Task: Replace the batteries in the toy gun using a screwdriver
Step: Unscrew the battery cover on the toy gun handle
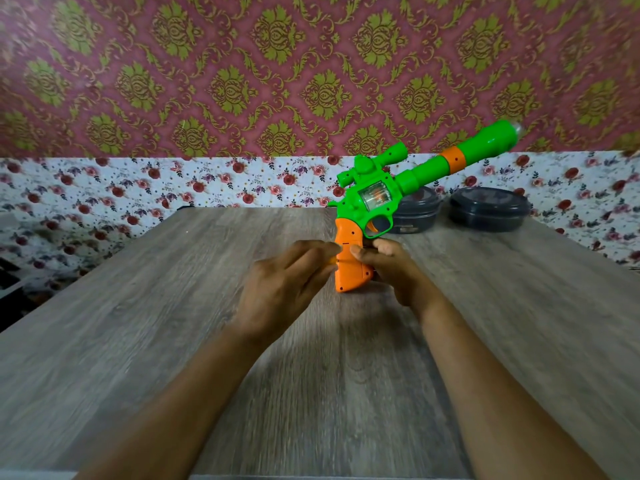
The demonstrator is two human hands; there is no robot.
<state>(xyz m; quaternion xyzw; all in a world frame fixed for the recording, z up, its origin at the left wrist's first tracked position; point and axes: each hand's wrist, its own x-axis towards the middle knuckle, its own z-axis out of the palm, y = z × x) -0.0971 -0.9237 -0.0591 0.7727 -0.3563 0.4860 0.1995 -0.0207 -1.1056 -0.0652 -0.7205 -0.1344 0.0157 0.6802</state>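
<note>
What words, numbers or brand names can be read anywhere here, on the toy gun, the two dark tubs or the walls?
No text can be read.
Gun: no print shows on the green body or the orange grip.
Left tub: a faint pale patch low on its front, too blurred to tell whether it is print.
Right tub: no text shows.
Wallpaper: patterns only, no writing.

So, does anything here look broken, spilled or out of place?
Nothing looks broken or spilled. The toy gun looks whole, held by its orange grip in the right hand, and two lidded containers sit level at the back of the table. Only oddity: no screwdriver or batteries in view.
</note>
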